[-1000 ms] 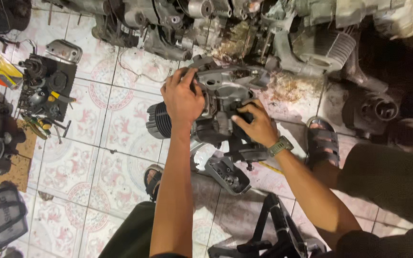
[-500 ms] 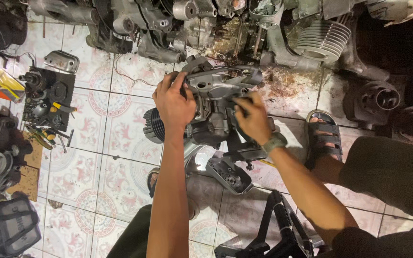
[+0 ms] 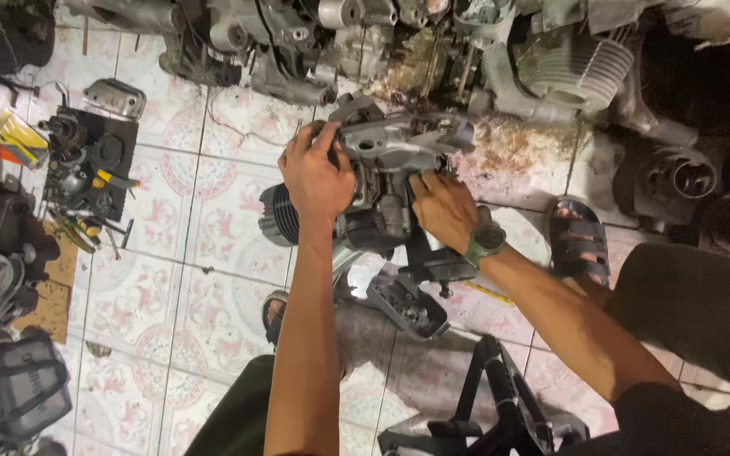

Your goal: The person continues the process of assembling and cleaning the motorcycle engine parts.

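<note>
**Both hands on the engine block, down on the tiled floor**

We're looking straight down, and the grey cast-metal engine block [image 3: 382, 181] sits on the patterned pink-and-white tiled floor [image 3: 128, 295], right in the middle of the view. The left hand [image 3: 316, 176] is planted over its left side, fingers curled over the top edge, its grip wrapped on the casing. Just beside that hand, the black finned cylinder [image 3: 279, 214] juts out to the left. The right hand [image 3: 443, 207] presses in from the other side, fingers tucked against the block; how tightly that grip closes I cannot tell from here. A dark green wristwatch [image 3: 486, 243] sits on that wrist.

Around the action: a row of 2 or more dusty grey engine casings [image 3: 314, 42] lines the top, touching nothing the hands hold. A black sandal on a foot [image 3: 580, 241] rests near the right arm. Off to the left, well apart, a black tray of small tools and parts [image 3: 86, 169] lies on the tiles.
</note>
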